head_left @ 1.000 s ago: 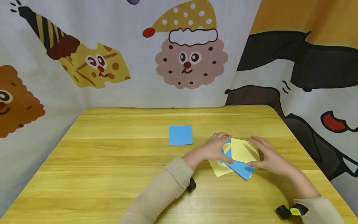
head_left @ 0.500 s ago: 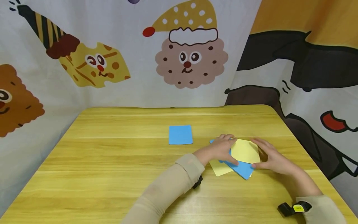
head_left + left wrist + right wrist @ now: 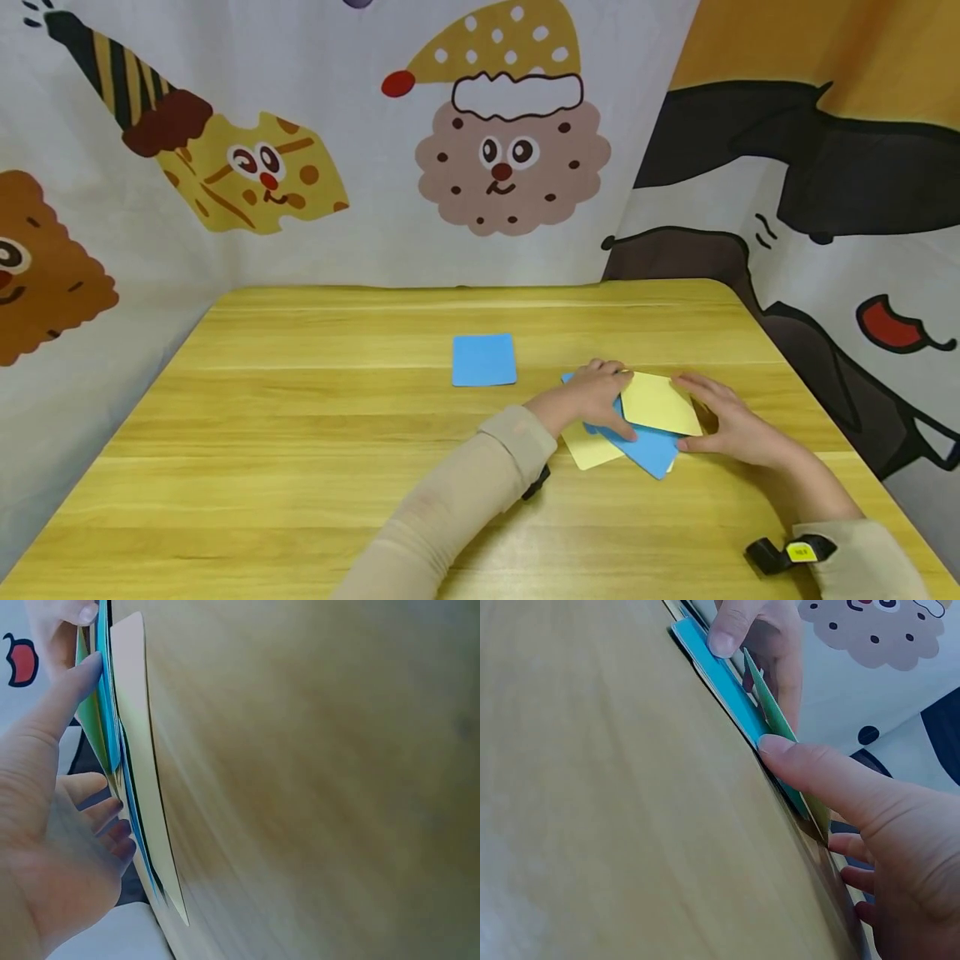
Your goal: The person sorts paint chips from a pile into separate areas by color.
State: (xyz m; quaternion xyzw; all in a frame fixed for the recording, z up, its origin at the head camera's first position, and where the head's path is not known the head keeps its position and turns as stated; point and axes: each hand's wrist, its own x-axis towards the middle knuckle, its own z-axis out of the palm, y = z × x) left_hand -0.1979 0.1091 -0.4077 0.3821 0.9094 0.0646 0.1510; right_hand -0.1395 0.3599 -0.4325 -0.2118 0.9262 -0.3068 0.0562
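Observation:
A loose pile of thin square cards lies at the right of the table in the head view. A yellow card point(image 3: 660, 402) is on top, its near edge tilted up over a blue card point(image 3: 647, 452). Another yellow card point(image 3: 592, 448) sticks out below at the left. My left hand point(image 3: 588, 400) rests along the pile's left side, fingers spread and thumb touching the blue card. My right hand point(image 3: 731, 421) holds the top yellow card's right side, thumb at the near corner and index finger at the far corner. Between both hands, the left wrist view shows the stacked edges.
A single blue card point(image 3: 483, 360) lies flat on the wooden table point(image 3: 300, 467), left of the pile. Behind stands a cloth backdrop point(image 3: 360, 250) with cartoon prints. Each wrist wears a black camera point(image 3: 791, 553).
My left hand has moved right along the pile, baring the blue corner behind it. The right hand has shifted slightly right. The top yellow card's near edge has lifted.

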